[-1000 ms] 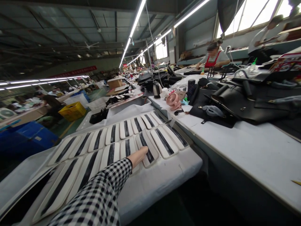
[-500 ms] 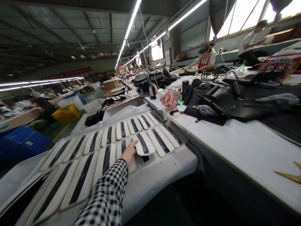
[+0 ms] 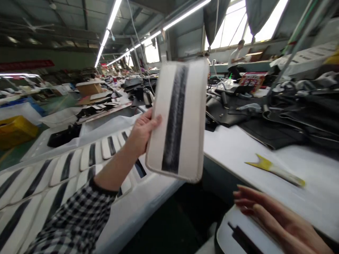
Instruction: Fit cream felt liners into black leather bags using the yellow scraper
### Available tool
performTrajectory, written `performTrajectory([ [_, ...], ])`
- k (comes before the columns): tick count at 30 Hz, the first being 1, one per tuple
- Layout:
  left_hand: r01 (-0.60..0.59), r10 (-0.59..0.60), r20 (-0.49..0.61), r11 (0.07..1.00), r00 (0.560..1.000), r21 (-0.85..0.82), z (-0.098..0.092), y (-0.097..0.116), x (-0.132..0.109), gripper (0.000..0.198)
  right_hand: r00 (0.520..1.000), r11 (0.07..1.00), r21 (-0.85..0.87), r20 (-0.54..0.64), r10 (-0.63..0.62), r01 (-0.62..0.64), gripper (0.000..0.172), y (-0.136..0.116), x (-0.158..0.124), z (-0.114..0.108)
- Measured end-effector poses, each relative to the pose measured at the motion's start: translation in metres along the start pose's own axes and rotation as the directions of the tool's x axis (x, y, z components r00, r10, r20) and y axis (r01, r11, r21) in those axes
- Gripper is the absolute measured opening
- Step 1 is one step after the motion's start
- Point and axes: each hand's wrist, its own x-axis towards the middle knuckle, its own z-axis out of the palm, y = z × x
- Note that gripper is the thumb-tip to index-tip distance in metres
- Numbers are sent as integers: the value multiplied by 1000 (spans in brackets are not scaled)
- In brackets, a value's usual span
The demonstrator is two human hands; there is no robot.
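My left hand (image 3: 141, 133) grips the left edge of a white rounded panel with a black stripe (image 3: 192, 123), thumb on its face. The panel is raised, nearly upright, above the dark gap between the tables. At the lower right my right hand (image 3: 280, 215) is open with its fingers stretched out, holding nothing. Just below it is a white rounded piece with a dark strip (image 3: 225, 233), partly cut off by the frame. Rows of similar striped panels (image 3: 67, 169) lie on the covered table to the left.
A yellow pointed tool (image 3: 275, 169), blurred, lies on the white tabletop (image 3: 227, 148) at right. Black leather pieces (image 3: 286, 123) are heaped behind it. A kettle (image 3: 147, 98) stands beyond the panel. A yellow crate (image 3: 18, 130) is at far left. Another person (image 3: 235, 56) sits farther back.
My left hand has lifted the striped panel off the rows and brought it up and to the right, close to the camera. My right hand has come into view. The view has turned right.
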Motion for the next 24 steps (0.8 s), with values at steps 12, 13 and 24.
performTrajectory([
  [12, 473, -234, 668, 858, 707, -200, 153, -93, -116, 65, 956, 760, 616, -40, 292, -207, 44, -49, -65, -41],
  [13, 482, -209, 701, 850, 681, -214, 153, -94, -117, 74, 951, 763, 608, -40, 306, -219, 41, -50, -74, -54],
  [24, 642, -644, 202, 762, 738, 83, 99, -223, -153, 48, 837, 816, 332, -121, 533, -472, 37, -33, -155, -154],
])
